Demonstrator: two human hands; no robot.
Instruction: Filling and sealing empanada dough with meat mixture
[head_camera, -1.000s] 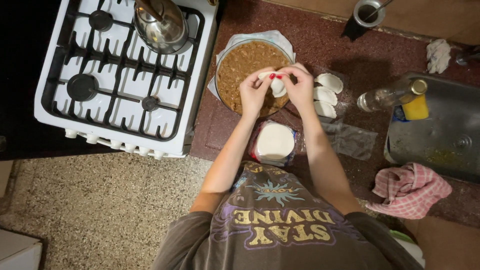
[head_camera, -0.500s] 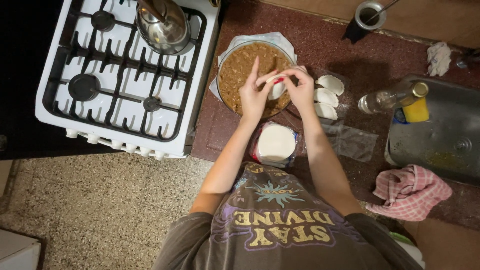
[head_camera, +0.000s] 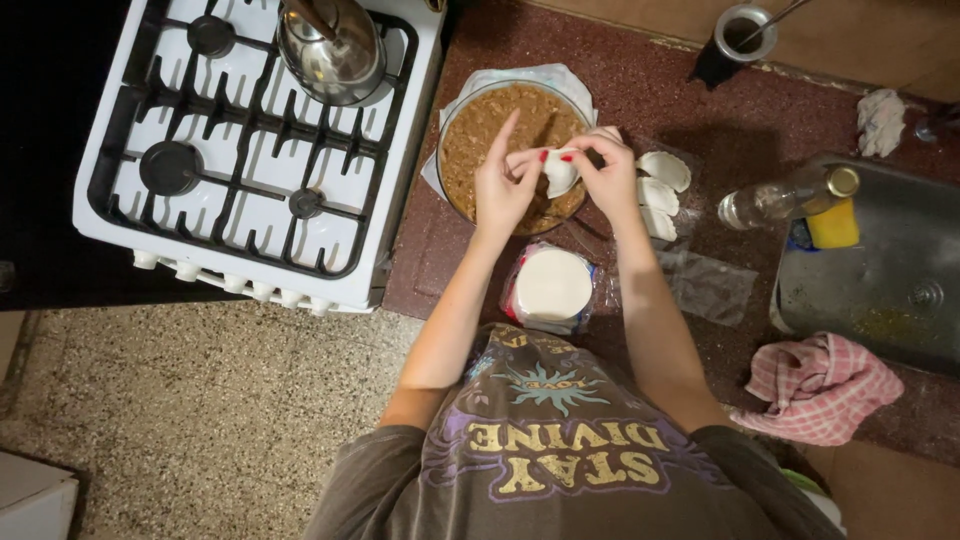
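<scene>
Pinching a folded dough round (head_camera: 560, 175) between them, left hand (head_camera: 503, 185) and right hand (head_camera: 608, 170) hover over the filling bowl (head_camera: 452, 125).

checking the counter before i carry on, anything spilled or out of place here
No spill shows. Two small oddities: the glass bottle lies on its side at the sink edge, and the pink cloth sits crumpled at the counter's front edge. Both hands hold a dough piece over the filling bowl.
</scene>
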